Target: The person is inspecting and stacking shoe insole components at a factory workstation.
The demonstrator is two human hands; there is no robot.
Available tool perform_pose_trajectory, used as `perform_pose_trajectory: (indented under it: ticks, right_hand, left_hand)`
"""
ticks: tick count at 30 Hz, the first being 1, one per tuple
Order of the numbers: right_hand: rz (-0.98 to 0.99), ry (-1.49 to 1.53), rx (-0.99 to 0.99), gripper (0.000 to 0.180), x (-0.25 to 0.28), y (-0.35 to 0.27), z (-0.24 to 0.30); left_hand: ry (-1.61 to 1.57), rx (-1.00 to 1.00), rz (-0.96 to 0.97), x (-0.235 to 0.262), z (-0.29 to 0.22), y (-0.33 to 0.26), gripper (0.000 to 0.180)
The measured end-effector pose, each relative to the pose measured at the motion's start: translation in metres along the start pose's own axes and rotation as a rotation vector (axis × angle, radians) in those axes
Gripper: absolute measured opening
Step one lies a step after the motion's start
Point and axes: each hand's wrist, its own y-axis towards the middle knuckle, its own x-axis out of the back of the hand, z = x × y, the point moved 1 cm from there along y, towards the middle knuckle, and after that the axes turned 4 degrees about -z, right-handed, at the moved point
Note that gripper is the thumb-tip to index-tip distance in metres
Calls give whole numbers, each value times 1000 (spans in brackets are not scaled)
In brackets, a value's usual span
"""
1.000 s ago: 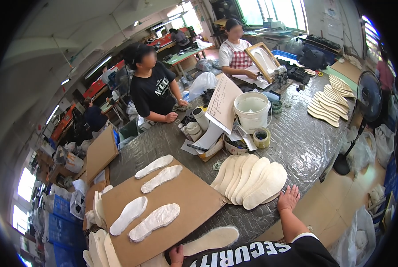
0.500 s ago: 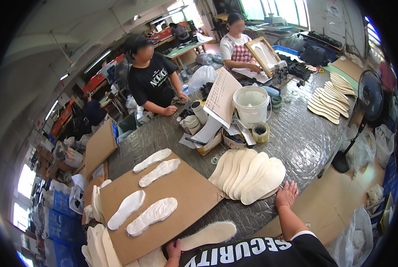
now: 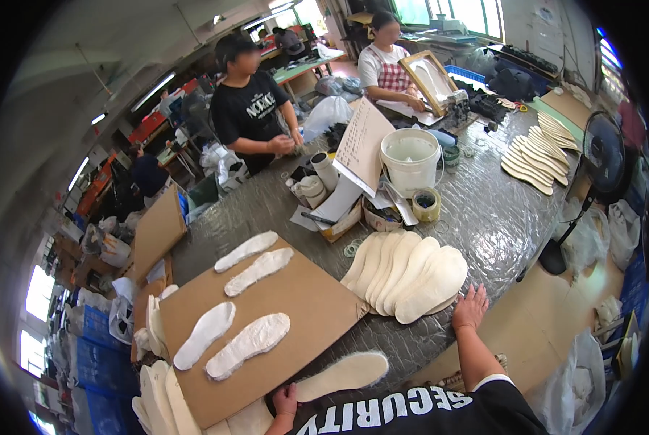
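My left hand (image 3: 286, 399) grips the heel end of a cream shoe insole (image 3: 342, 374) lying flat on the table's near edge. My right hand (image 3: 471, 307) rests flat with spread fingers on the table, just touching the nearest insole of a fanned stack of insoles (image 3: 408, 272). A brown cardboard sheet (image 3: 303, 304) to the left of the stack carries several white-coated insoles (image 3: 248, 345) laid out apart.
A white bucket (image 3: 410, 161), tape roll (image 3: 426, 205), box of tools (image 3: 339, 221) and clipboard paper (image 3: 361, 145) stand mid-table. More insoles (image 3: 531, 159) lie at the far right. Two people work at the far side. A black fan (image 3: 600, 156) stands right; insole piles (image 3: 161, 395) lower left.
The view has shifted slightly. My left hand and its insole stay at the near edge, and my right hand has moved a little closer to the fanned stack.
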Motion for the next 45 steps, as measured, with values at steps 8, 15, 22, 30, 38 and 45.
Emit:
perform_pose_trajectory:
  ticks: [8, 15, 22, 30, 38, 45]
  right_hand:
    - [-446, 357, 234, 51, -23, -8, -37]
    - [-20, 575, 790, 71, -13, -106, 1]
    - [489, 336, 1310, 96, -15, -175, 86]
    - [579, -7, 1341, 97, -15, -175, 102]
    - [548, -78, 1320, 103, 2, -179, 104]
    - [841, 396, 1460, 104, -27, -224, 160]
  left_hand:
    - [-33, 31, -54, 2, 24, 6, 29]
    - [-583, 363, 89, 0, 32, -6, 32]
    - [-543, 434, 120, -1, 2, -13, 24]
    - [-704, 393, 206, -11, -12, -21, 29]
    - [-1024, 443, 313, -20, -17, -37, 34]
    - [-1029, 427, 263, -24, -41, -44, 33]
